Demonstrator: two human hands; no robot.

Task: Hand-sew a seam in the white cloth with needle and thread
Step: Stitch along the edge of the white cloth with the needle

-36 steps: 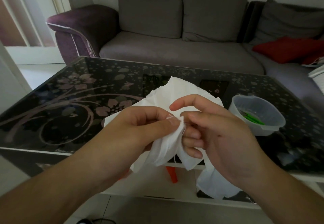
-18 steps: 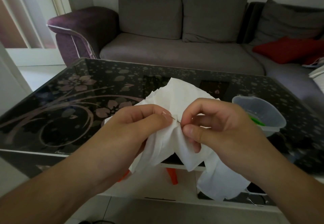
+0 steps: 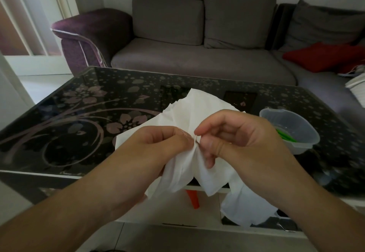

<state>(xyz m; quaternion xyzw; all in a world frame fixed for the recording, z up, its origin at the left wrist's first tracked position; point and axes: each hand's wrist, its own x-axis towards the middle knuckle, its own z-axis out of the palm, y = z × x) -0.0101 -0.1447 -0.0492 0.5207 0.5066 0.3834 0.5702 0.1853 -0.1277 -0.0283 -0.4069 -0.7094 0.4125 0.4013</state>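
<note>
So the white cloth [image 3: 199, 113] is bunched mid-frame over the table [image 3: 79, 133] edge. The left hand [image 3: 158, 143] pinches the fold, and the right hand [image 3: 233, 133], just right of it, pinches the needle [image 3: 197, 143]. It's a tiny sliver between the fingertips, slanting down-right, so I'd guess the pull goes rightward. Can't see any thread.

A grey sofa [image 3: 197, 62] with a purple armrest [image 3: 88, 34] stands against a pale wall. Before it sits a black flowered glass table [image 3: 79, 123]. Daylight enters at left
</note>
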